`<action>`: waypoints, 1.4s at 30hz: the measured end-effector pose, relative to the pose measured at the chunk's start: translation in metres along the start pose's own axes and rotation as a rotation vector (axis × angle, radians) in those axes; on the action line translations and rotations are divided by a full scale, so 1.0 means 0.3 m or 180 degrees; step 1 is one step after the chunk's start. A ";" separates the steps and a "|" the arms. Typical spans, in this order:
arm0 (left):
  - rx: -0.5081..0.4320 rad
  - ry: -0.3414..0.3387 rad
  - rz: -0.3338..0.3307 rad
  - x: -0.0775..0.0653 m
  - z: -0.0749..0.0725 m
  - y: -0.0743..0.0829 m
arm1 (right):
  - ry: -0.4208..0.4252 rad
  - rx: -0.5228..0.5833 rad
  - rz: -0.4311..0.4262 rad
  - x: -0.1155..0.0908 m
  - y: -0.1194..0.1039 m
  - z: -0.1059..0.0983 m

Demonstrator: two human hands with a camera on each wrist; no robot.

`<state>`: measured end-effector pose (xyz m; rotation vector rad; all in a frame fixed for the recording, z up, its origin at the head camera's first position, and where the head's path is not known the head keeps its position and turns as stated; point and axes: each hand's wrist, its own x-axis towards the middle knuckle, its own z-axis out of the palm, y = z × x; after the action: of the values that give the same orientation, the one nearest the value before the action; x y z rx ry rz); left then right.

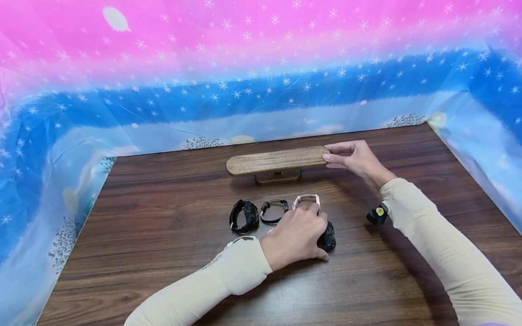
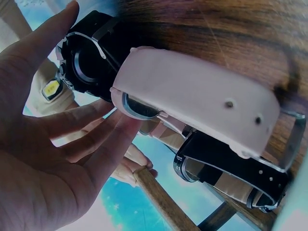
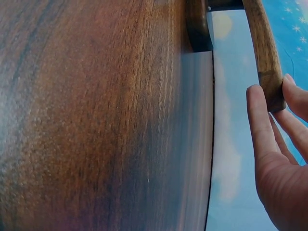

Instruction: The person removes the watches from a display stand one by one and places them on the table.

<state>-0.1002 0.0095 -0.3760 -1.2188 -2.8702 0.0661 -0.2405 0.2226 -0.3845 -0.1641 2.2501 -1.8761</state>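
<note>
A wooden T-bar display stand (image 1: 277,160) stands toward the back of the table; my right hand (image 1: 356,160) pinches the right end of its bar, thumb in front and fingers behind. My left hand (image 1: 295,233) reaches over a chunky black watch (image 1: 327,237). In the left wrist view, its thumb and fingers (image 2: 96,139) spread to either side of that black watch (image 2: 89,60), fairly straight. Close by is a pale pink watch strap (image 2: 192,91). Beyond the hand lie another light pink watch (image 1: 306,198), a slim black watch (image 1: 274,210) and a thick black watch (image 1: 244,216).
The dark wood table (image 1: 163,203) is bordered by a pink and blue snowflake cloth (image 1: 204,99) at the back and sides. A small black device (image 1: 377,214) is worn at the right wrist. Pale sleeves (image 1: 432,240) cover both arms.
</note>
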 end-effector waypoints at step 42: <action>-0.1038 0.1322 -0.0758 -0.180 -0.197 -0.240 | 0.0064 -0.0358 0.0009 -0.049 -0.037 -0.035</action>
<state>-0.1123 -0.0777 -0.3136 -0.7883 -2.6852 -0.6039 -0.2292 0.2337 -0.3705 -0.1598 2.3691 -1.7582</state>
